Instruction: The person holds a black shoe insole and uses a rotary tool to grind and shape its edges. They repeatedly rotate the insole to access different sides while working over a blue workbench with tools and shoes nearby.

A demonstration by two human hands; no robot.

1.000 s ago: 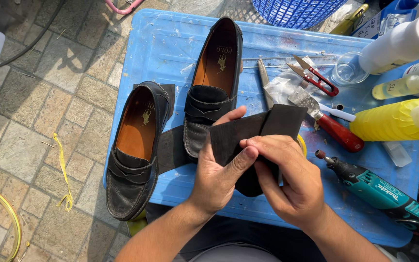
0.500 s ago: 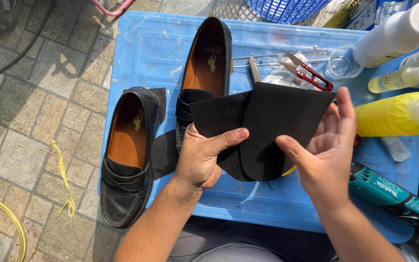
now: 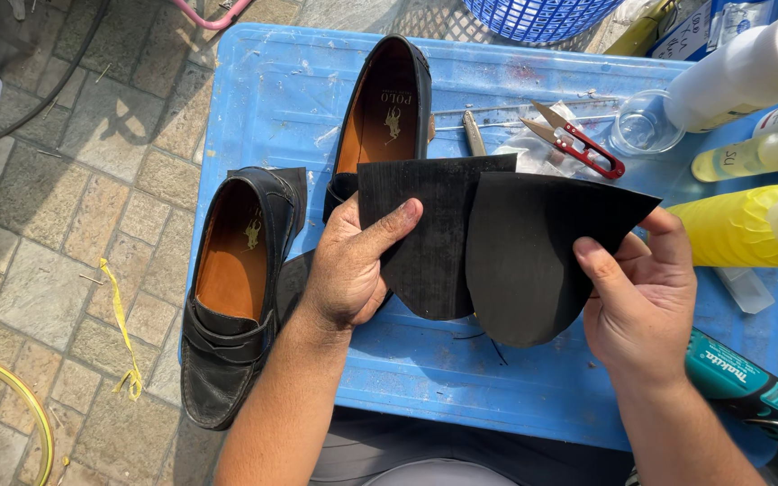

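Black rubber sole pieces, one ribbed [image 3: 425, 234] in the left hand [image 3: 353, 270], one smooth [image 3: 533, 261] in the right hand [image 3: 637, 306], are pinched only at their edges; either could slip onto the blue plastic surface [image 3: 263, 99].

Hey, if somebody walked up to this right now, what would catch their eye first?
Two black rubber sole pieces held side by side above the blue table: the left hand grips the ribbed piece, the right hand the smooth piece. Left of them lie two black loafers, one hanging over the table's edge.
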